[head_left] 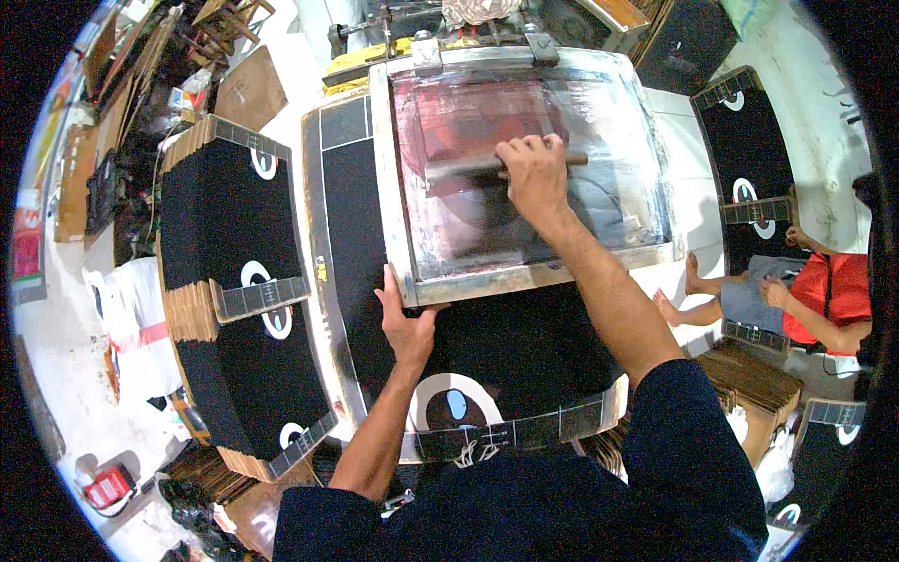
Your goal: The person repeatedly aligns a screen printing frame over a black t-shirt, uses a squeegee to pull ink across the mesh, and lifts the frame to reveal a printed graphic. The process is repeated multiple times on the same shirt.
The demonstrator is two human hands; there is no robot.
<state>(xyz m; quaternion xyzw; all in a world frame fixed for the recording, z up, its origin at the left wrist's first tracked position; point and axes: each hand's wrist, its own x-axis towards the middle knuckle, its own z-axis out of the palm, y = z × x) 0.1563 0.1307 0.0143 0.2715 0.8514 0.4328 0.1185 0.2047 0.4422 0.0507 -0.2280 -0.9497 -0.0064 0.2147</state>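
A screen printing frame [487,288] with pale, paint-smeared edges lies over a black printed sheet [552,351]. My right hand [537,178] is closed around the handle of a squeegee [468,169], which lies across the mesh. Reddish ink [473,117] stains the mesh around and beyond the squeegee. At the frame's near left corner, my left hand [408,330] touches the edge with its thumb and fingers spread apart. Near my body, a white ring with a blue oval [456,404] shows on the black sheet. The squeegee's blade is hidden.
Metal hinge clamps [427,52] hold the frame's far edge. A tall stack of black printed cardboard [229,225] stands at left. More printed sheets [749,140] lie at right, where another person in red [829,295] sits. A brown cardboard stack [754,379] is at near right.
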